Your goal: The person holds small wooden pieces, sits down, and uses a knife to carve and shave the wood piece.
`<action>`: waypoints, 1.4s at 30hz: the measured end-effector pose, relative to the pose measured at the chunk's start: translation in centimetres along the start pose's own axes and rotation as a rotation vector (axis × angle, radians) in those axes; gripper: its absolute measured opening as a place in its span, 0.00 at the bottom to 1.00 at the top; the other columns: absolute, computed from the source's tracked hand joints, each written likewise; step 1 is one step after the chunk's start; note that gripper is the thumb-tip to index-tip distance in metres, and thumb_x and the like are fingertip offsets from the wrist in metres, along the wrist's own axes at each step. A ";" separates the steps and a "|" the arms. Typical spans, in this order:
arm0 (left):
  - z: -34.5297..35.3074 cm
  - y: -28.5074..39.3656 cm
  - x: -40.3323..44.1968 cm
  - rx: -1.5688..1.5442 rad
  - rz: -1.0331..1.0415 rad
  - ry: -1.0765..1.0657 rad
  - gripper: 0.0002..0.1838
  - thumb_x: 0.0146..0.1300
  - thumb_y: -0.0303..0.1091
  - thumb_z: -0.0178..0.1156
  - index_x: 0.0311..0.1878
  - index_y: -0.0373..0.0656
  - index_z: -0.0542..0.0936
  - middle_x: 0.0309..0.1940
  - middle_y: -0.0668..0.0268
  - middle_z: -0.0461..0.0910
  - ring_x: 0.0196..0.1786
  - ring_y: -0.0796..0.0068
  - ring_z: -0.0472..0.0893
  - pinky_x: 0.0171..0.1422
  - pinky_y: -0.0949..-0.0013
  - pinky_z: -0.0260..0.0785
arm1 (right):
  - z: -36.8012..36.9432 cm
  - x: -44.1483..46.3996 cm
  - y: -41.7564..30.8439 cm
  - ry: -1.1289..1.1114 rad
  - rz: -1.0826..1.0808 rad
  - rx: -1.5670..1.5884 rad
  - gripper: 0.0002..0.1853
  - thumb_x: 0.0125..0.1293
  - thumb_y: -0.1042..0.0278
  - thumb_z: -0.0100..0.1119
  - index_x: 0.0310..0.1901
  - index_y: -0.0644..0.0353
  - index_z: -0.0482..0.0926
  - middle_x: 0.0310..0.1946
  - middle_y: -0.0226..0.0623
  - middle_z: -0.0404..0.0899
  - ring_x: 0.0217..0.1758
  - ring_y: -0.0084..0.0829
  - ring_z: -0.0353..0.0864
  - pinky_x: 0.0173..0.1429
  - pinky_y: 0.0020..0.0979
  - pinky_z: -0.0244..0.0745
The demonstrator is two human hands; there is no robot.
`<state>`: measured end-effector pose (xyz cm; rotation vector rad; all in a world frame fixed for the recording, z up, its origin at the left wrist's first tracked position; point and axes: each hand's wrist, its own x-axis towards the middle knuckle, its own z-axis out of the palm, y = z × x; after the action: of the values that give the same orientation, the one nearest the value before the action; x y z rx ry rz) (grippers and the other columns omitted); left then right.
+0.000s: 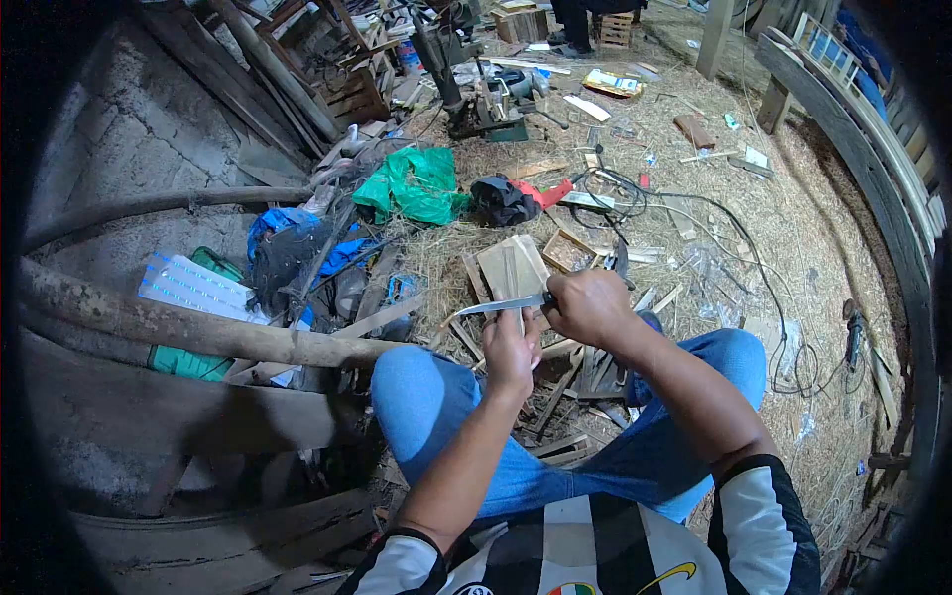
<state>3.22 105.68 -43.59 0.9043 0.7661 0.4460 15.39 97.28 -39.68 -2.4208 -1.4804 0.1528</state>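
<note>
A knife [501, 305] with a long thin blade points left, and my right hand [592, 309] is closed round its handle. Below the blade my left hand [511, 352] grips a thin wooden strip [511, 273] that stands up from the fingers. The blade lies across this strip, just above my left fingers. Behind it, on the floor, is a pale flat board [533, 260], with a small wooden box [569, 250] to its right. Whether the blade is cutting into the strip cannot be made out.
Wood scraps [565, 392] lie between my legs. A thick pole [198, 325] runs along the left. Ahead are a green plastic bag [409, 185], a black cable [709, 203] and a machine stand [486, 124]. Another person's legs [575, 25] show at the top.
</note>
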 end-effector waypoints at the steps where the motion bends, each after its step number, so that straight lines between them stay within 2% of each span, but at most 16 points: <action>1: 0.1 -0.1 0.0 0.000 0.000 0.000 0.23 0.75 0.58 0.45 0.37 0.46 0.72 0.11 0.75 0.59 0.11 0.83 0.55 0.14 0.75 0.48 | 0.1 0.0 0.0 0.005 0.010 -0.001 0.10 0.53 0.60 0.57 0.29 0.56 0.82 0.24 0.48 0.83 0.27 0.48 0.85 0.32 0.48 0.79; 4: 0.4 -0.2 -0.2 0.005 0.044 0.005 0.23 0.75 0.57 0.45 0.36 0.47 0.71 0.11 0.75 0.58 0.10 0.82 0.55 0.14 0.74 0.47 | 0.7 0.2 0.3 0.028 0.023 -0.041 0.09 0.54 0.61 0.56 0.29 0.55 0.83 0.24 0.48 0.83 0.27 0.48 0.85 0.31 0.47 0.79; 11: 0.2 -0.7 -0.2 -0.092 -0.069 -0.083 0.22 0.76 0.57 0.43 0.36 0.48 0.69 0.11 0.75 0.57 0.10 0.82 0.54 0.14 0.74 0.47 | 1.9 1.0 2.1 0.107 0.032 -0.074 0.09 0.55 0.62 0.55 0.28 0.55 0.83 0.24 0.49 0.83 0.28 0.47 0.86 0.32 0.48 0.79; 14: 0.4 -1.5 -1.6 -0.053 -0.070 -0.114 0.23 0.76 0.58 0.42 0.36 0.47 0.69 0.11 0.75 0.56 0.10 0.82 0.54 0.13 0.74 0.46 | 1.8 2.2 5.8 0.223 0.290 -0.087 0.11 0.58 0.62 0.53 0.28 0.57 0.83 0.25 0.50 0.83 0.30 0.49 0.85 0.35 0.48 0.80; 16: 0.6 -1.5 -1.9 0.027 -0.053 -0.143 0.24 0.76 0.58 0.41 0.36 0.47 0.69 0.11 0.76 0.56 0.11 0.82 0.54 0.14 0.74 0.46 | 0.6 2.6 8.0 0.227 0.356 -0.111 0.12 0.59 0.62 0.52 0.29 0.58 0.83 0.26 0.50 0.83 0.30 0.49 0.85 0.35 0.49 0.79; 19: 0.4 -1.1 -0.9 -0.140 -0.113 -0.122 0.24 0.77 0.58 0.39 0.35 0.47 0.69 0.12 0.76 0.57 0.12 0.82 0.54 0.15 0.74 0.46 | -1.5 1.9 5.5 0.182 0.346 -0.038 0.12 0.59 0.62 0.52 0.29 0.58 0.83 0.26 0.50 0.83 0.30 0.49 0.85 0.35 0.50 0.79; 24: -0.1 -0.8 0.1 -0.129 -0.083 -0.058 0.21 0.76 0.55 0.43 0.35 0.48 0.70 0.11 0.75 0.57 0.11 0.82 0.54 0.14 0.74 0.45 | 0.4 0.2 0.8 0.036 0.070 -0.017 0.09 0.51 0.61 0.58 0.29 0.55 0.82 0.21 0.48 0.80 0.26 0.51 0.83 0.33 0.51 0.77; 28: 0.1 -0.5 -0.4 -0.089 -0.067 -0.062 0.19 0.73 0.50 0.47 0.31 0.46 0.70 0.12 0.75 0.60 0.10 0.84 0.56 0.13 0.74 0.46 | 1.3 0.3 0.3 0.023 0.044 -0.024 0.10 0.51 0.59 0.59 0.28 0.56 0.82 0.21 0.49 0.81 0.27 0.51 0.84 0.32 0.50 0.78; 32: 0.3 -0.5 -0.3 -0.051 -0.076 -0.044 0.21 0.74 0.52 0.47 0.30 0.47 0.69 0.12 0.75 0.59 0.10 0.84 0.56 0.13 0.75 0.46 | 0.6 0.3 0.2 -0.033 0.074 -0.047 0.11 0.55 0.60 0.56 0.29 0.57 0.84 0.25 0.50 0.83 0.30 0.50 0.86 0.33 0.49 0.79; 37: 0.3 -1.1 -0.2 -0.036 -0.079 -0.090 0.23 0.75 0.56 0.44 0.30 0.48 0.68 0.12 0.77 0.58 0.10 0.85 0.54 0.13 0.76 0.45 | 1.3 0.6 1.8 0.050 0.091 -0.066 0.10 0.54 0.62 0.56 0.27 0.57 0.84 0.25 0.50 0.83 0.28 0.51 0.85 0.32 0.49 0.79; 42: 0.4 -0.9 0.0 -0.006 -0.121 -0.096 0.24 0.77 0.57 0.40 0.33 0.48 0.69 0.10 0.77 0.55 0.10 0.83 0.52 0.13 0.73 0.44 | 1.9 1.3 3.2 0.040 0.114 -0.094 0.10 0.52 0.63 0.56 0.26 0.59 0.84 0.25 0.51 0.83 0.29 0.51 0.86 0.33 0.49 0.80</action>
<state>3.54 105.01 -44.20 0.8621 0.7270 0.2966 18.29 97.43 -42.40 -2.5687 -1.3621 0.0604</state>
